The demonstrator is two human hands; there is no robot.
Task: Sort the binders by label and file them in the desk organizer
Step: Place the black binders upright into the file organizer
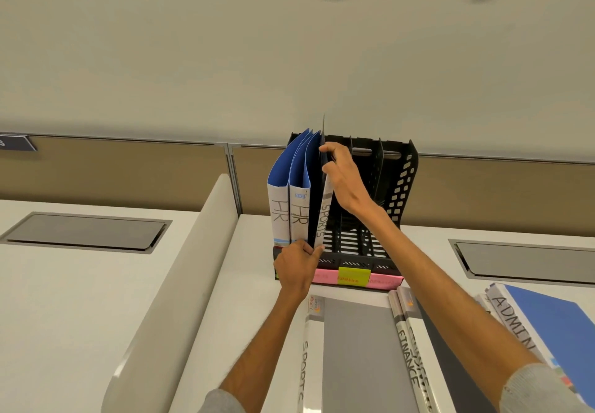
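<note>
A black slotted desk organizer (401,181) stands at the back of the desk, with pink and yellow sticky labels (354,275) along its front. Two blue binders marked HR (291,209) stand in its left slot. A dark binder marked SPORTS (325,216) stands upright in the slot beside them. My right hand (343,176) pinches its upper edge. My left hand (297,267) grips its bottom corner at the organizer's front. Flat on the desk lie a grey SPORTS binder (351,348), FINANCE binders (407,345) and a blue ADMIN binder (553,325).
A white curved divider panel (180,284) rises on the left of the desk. Two grey recessed cable flaps (87,230) (528,259) sit in the desktops at left and right. A beige partition wall (128,171) runs behind the organizer.
</note>
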